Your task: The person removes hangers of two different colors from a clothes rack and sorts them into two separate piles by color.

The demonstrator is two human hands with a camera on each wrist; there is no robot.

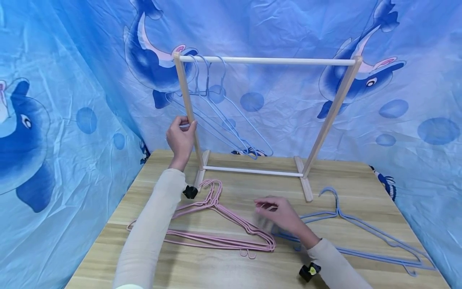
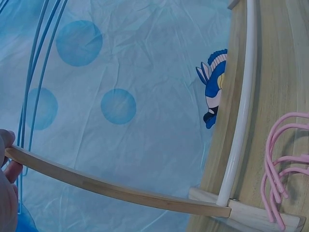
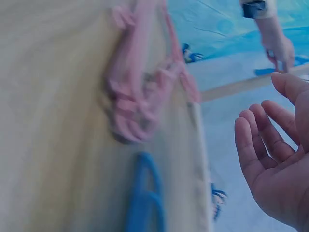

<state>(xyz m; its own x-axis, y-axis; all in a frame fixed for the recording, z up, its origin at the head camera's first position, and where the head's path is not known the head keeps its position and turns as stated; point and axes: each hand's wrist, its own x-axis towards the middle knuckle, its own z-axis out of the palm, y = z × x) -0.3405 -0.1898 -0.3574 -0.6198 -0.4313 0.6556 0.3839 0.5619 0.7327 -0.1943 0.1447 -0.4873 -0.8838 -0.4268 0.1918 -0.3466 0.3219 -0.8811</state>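
Observation:
My left hand (image 1: 181, 136) pinches the left upright of a wooden clothes rack (image 1: 187, 94) between thumb and fingers, about halfway up. In the left wrist view the wooden post (image 2: 106, 187) runs away from those fingertips. Several blue hangers (image 1: 249, 120) hang at the left end of the rack's white rail. Over the table, my right hand (image 1: 279, 212) holds nothing, its fingers loosely bent. It hovers between a pile of pink hangers (image 1: 231, 214) and some blue hangers (image 1: 364, 226). The right wrist view shows the empty palm (image 3: 285, 179); the hangers there are blurred.
The rack stands at the back of a wood-grain table (image 1: 223, 267), with a white lower bar (image 1: 252, 171) joining its feet. Behind and beside the table hangs a blue cloth (image 1: 274, 24) printed with dolphins. The pink pile lies partly behind my left forearm.

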